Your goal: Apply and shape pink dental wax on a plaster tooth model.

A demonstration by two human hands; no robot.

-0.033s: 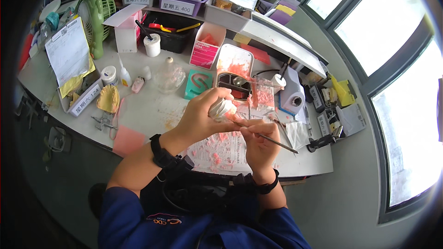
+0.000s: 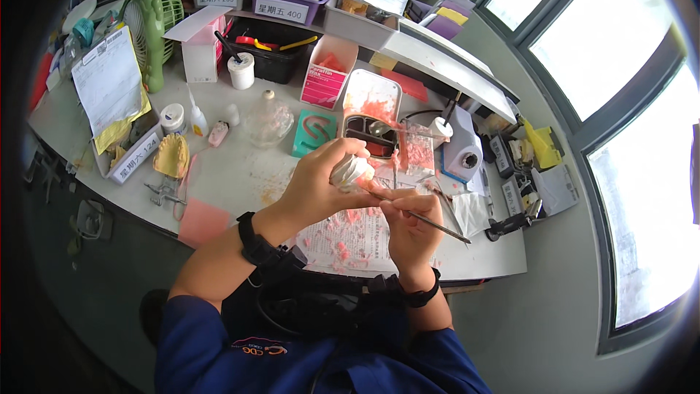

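Note:
My left hand (image 2: 313, 182) is closed around a white plaster dental cast (image 2: 348, 172) with pink wax along its side. In my right hand (image 2: 413, 230) a thin metal wax carver (image 2: 437, 227) is gripped like a pen, its working end against or very near the pink wax. My fingers partly hide that contact. Just beyond the right hand, a second slim tool (image 2: 395, 169) with pink wax on it points away; what supports it is hidden. Below both hands lies a printed paper sheet (image 2: 368, 249) scattered with pink wax crumbs.
Beyond my hands sit a dark divided wax tray (image 2: 368, 131), a clear box of pink shavings (image 2: 418, 152) and a green block (image 2: 315, 131). A white-and-blue machine (image 2: 461, 147) stands right. To the left are a yellowish dental cast (image 2: 172, 157), a glass lamp (image 2: 268, 122) and a pink wax sheet (image 2: 204, 222).

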